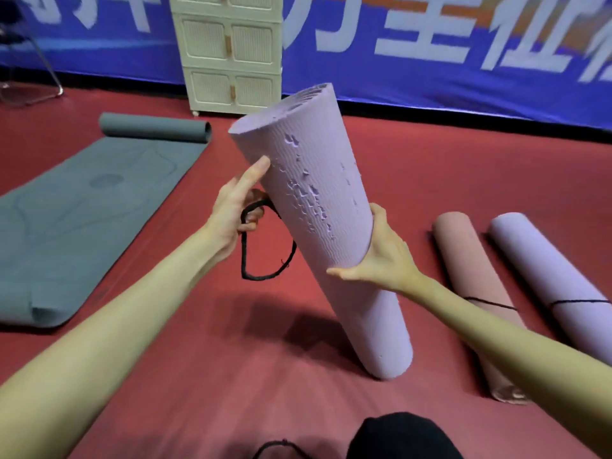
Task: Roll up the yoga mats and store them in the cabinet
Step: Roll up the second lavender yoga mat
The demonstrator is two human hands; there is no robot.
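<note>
Lilac rolled mat (318, 207) is held tilted, its lower end resting on the red floor (414, 167) and its upper end leaning away toward the cream cabinet (228, 54); it is gripped at mid-length by the right hand (381, 256), fingers curled round its far side and thumb laid along the near side; a black cord (261, 256) is pinched in the left hand (238, 207), whose thumb is pressed against the roll; the cord hangs in a loop beside the mat; a grey mat (82, 210) is seen half unrolled at the left; a pink roll (473, 293) and a second lilac roll (546, 279), each tied with cord, are laid side by side at the right.
</note>
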